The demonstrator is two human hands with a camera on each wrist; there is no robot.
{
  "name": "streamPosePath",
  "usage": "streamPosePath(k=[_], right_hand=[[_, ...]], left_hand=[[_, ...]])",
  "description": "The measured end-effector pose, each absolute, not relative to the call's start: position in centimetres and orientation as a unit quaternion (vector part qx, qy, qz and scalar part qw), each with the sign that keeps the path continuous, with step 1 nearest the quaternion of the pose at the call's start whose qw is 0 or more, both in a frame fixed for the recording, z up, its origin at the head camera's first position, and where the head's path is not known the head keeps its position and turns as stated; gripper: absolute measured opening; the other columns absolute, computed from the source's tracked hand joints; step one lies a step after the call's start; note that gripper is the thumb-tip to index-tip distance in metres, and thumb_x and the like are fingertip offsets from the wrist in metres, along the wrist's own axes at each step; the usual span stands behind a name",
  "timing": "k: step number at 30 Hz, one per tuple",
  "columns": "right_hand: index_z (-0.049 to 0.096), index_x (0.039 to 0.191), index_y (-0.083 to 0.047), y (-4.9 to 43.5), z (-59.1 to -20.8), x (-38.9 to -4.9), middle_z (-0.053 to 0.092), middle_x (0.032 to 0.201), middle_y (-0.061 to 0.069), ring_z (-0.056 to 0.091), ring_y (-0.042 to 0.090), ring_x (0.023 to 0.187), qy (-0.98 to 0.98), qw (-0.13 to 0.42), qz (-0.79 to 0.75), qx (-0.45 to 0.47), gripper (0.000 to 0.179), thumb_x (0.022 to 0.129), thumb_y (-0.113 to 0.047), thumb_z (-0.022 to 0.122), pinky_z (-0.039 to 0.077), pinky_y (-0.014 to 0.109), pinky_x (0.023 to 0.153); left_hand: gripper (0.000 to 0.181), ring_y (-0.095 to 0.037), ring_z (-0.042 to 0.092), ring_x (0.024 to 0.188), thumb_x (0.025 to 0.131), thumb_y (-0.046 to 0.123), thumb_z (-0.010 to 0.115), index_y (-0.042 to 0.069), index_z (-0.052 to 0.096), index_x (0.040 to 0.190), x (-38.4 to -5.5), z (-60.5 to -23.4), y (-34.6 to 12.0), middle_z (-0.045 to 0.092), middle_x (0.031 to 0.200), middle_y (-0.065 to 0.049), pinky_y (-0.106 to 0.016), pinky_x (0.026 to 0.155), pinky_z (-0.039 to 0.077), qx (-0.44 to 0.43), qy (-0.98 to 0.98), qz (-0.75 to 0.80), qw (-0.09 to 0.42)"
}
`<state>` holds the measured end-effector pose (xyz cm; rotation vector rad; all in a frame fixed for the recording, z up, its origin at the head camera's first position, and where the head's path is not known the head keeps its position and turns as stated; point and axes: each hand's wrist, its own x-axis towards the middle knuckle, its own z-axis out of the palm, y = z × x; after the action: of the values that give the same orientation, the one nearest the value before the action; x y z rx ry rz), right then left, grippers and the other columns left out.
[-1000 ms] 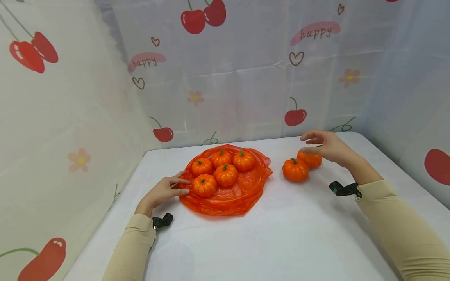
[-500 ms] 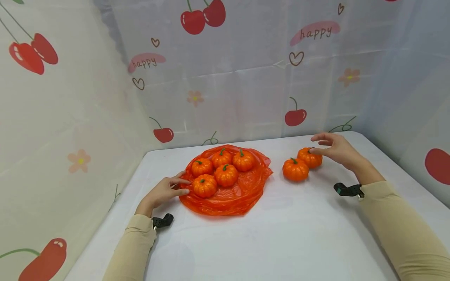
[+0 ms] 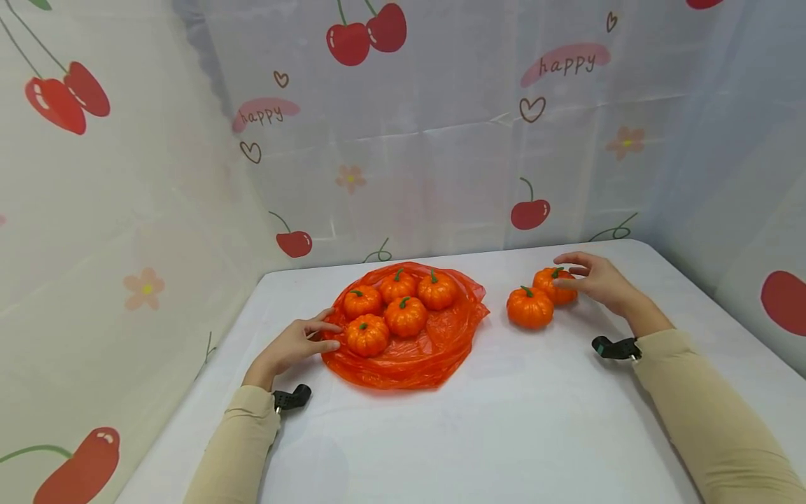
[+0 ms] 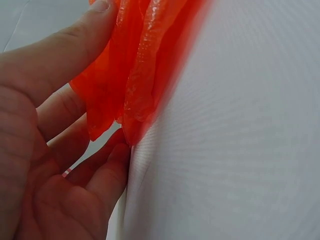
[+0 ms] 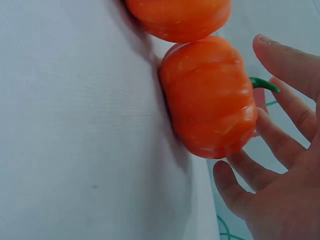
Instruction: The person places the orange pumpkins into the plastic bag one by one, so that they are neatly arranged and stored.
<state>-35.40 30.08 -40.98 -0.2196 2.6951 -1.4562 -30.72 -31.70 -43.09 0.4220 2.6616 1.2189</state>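
Note:
Orange mini pumpkins, several of them, sit on a spread red plastic bag left of the table's middle. At the bag's left edge is my left hand; in the left wrist view its rim lies between thumb and fingers, which hold it loosely. Two more pumpkins stand close together at the right: a nearer pumpkin and a farther pumpkin. My right hand is just over the farther one, fingers spread and slightly bent around its green stem. In the right wrist view, this pumpkin still rests on the table; fingertip contact is unclear.
A white table carries everything. Printed curtains with cherries and hearts hang behind and along both sides. A small black wrist camera sits at the left cuff, another wrist camera at the right cuff.
My right hand first drew a little rightward, then came down and slightly left over the farther pumpkin. My left hand, the bag and all the pumpkins stayed in place.

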Motion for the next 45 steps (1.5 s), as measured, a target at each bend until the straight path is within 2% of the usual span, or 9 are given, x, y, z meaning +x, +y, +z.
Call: streamPosePath(k=[5, 12, 18, 21, 24, 26, 37, 45], right_hand=[[0.044, 0.149, -0.004, 30.0, -42.0, -35.8, 0.036, 0.159, 0.026, 0.030, 0.052, 0.146, 0.875, 0.041, -0.478, -0.071, 0.067, 0.096, -0.033, 0.074, 0.034, 0.067, 0.118], [0.045, 0.149, -0.006, 30.1, -42.8, -35.7, 0.034, 0.159, 0.026, 0.030, 0.051, 0.142, 0.878, 0.049, -0.470, -0.072, 0.069, 0.094, -0.034, 0.076, 0.040, 0.064, 0.115], [0.045, 0.150, -0.007, 30.2, -43.2, -35.8, 0.037, 0.157, 0.026, 0.038, 0.048, 0.136, 0.882, 0.049, -0.463, -0.074, 0.071, 0.093, -0.034, 0.078, 0.050, 0.046, 0.102], [0.045, 0.150, -0.007, 30.3, -43.3, -35.8, 0.036, 0.157, 0.025, 0.037, 0.049, 0.138, 0.880, 0.049, -0.465, -0.081, 0.070, 0.093, -0.029, 0.078, 0.049, 0.054, 0.108], [0.043, 0.152, -0.007, 30.3, -43.3, -35.8, 0.034, 0.159, 0.026, 0.033, 0.053, 0.142, 0.878, 0.051, -0.468, -0.089, 0.072, 0.092, -0.024, 0.079, 0.037, 0.066, 0.117], [0.041, 0.153, -0.007, 30.3, -43.3, -35.7, 0.034, 0.159, 0.027, 0.033, 0.054, 0.143, 0.879, 0.050, -0.466, -0.090, 0.074, 0.091, -0.023, 0.079, 0.032, 0.069, 0.118], [0.042, 0.153, -0.012, 30.6, -42.9, -35.4, 0.036, 0.157, 0.025, 0.037, 0.051, 0.137, 0.891, 0.036, -0.446, -0.080, 0.078, 0.090, -0.036, 0.081, 0.042, 0.067, 0.112], [0.041, 0.154, -0.011, 30.6, -41.1, -35.0, 0.035, 0.159, 0.025, 0.035, 0.053, 0.139, 0.895, 0.013, -0.438, -0.083, 0.076, 0.093, -0.037, 0.078, 0.043, 0.068, 0.110]], left_hand=[[0.044, -0.035, 0.020, 0.160, 0.088, 0.039, 0.082, 0.021, 0.074, 0.127, -30.8, -43.1, -31.7, 0.033, 0.169, -0.003, -0.058, 0.127, 0.025, 0.142, 0.898, 0.406, 0.090], [0.044, -0.035, 0.020, 0.160, 0.088, 0.039, 0.082, 0.020, 0.075, 0.127, -30.8, -43.2, -31.7, 0.033, 0.169, -0.004, -0.059, 0.127, 0.023, 0.145, 0.896, 0.409, 0.092], [0.042, -0.035, 0.020, 0.160, 0.088, 0.039, 0.082, 0.020, 0.075, 0.125, -30.9, -43.3, -31.8, 0.034, 0.168, -0.002, -0.057, 0.127, 0.024, 0.145, 0.895, 0.412, 0.094], [0.041, -0.035, 0.022, 0.159, 0.088, 0.038, 0.082, 0.020, 0.076, 0.124, -30.9, -43.3, -31.8, 0.034, 0.168, -0.004, -0.055, 0.126, 0.027, 0.143, 0.897, 0.409, 0.089], [0.041, -0.035, 0.023, 0.159, 0.088, 0.038, 0.082, 0.019, 0.076, 0.124, -30.8, -43.3, -31.8, 0.034, 0.168, -0.006, -0.054, 0.126, 0.029, 0.144, 0.898, 0.406, 0.087], [0.041, -0.035, 0.024, 0.159, 0.088, 0.037, 0.082, 0.019, 0.076, 0.124, -30.8, -43.3, -31.8, 0.035, 0.168, -0.007, -0.053, 0.126, 0.029, 0.144, 0.899, 0.405, 0.085], [0.042, -0.036, 0.025, 0.158, 0.089, 0.037, 0.081, 0.016, 0.075, 0.125, -30.7, -43.5, -31.8, 0.035, 0.167, -0.006, -0.054, 0.126, 0.028, 0.156, 0.900, 0.398, 0.082], [0.043, -0.036, 0.021, 0.159, 0.088, 0.041, 0.081, 0.021, 0.075, 0.126, -30.9, -43.3, -31.7, 0.034, 0.168, -0.002, -0.059, 0.126, 0.025, 0.146, 0.901, 0.399, 0.089]])
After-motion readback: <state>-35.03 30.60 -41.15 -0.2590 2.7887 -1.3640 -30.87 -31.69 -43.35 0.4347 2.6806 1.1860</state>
